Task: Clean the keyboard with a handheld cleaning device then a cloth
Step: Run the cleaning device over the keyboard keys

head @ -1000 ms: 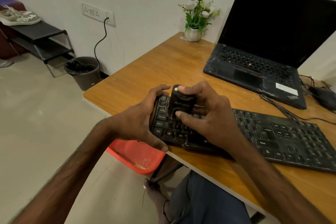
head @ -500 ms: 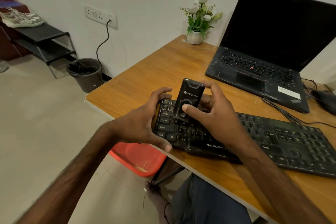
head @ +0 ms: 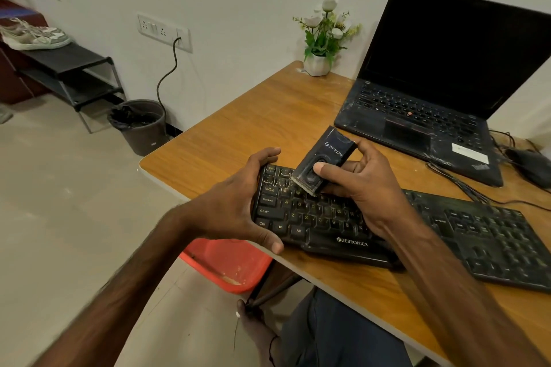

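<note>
— Where's the cleaner?

— I see the cleaner [head: 323,159] tilted over the left end of the keyboard [head: 325,223]. Its bristle edge is down on the upper letter rows near the W key, and its top end leans away toward the laptop [head: 432,104].

— And the fingers on it?

— My right hand [head: 366,188] is clamped round it. The thumb presses on the front face by the round button, and the other fingers curl behind it and along its right side. I can't see their tips, since the cleaner's body hides them.

— Left hand?

— The left hand [head: 235,208] grips the keyboard's left end. Its fingers hook over the far corner above Esc, and the thumb pinches the near edge below Ctrl. The bristles sit near those fingers, not touching them.

— The keyboard itself?

— It lies flat on the table [head: 268,116], along the near edge, with its left end close to the table's corner. Behind it the laptop stands open with a dark screen. A flower pot [head: 317,64] stands at the far corner and a mouse [head: 530,167] lies off to the right.

— Anything off the table?

— There's a red seat [head: 229,262] under the corner and a bin [head: 140,125] by the wall. A cord is plugged into the socket [head: 164,31] above the bin. Further left stands a rack [head: 68,68] with shoes [head: 32,36] on top.
</note>
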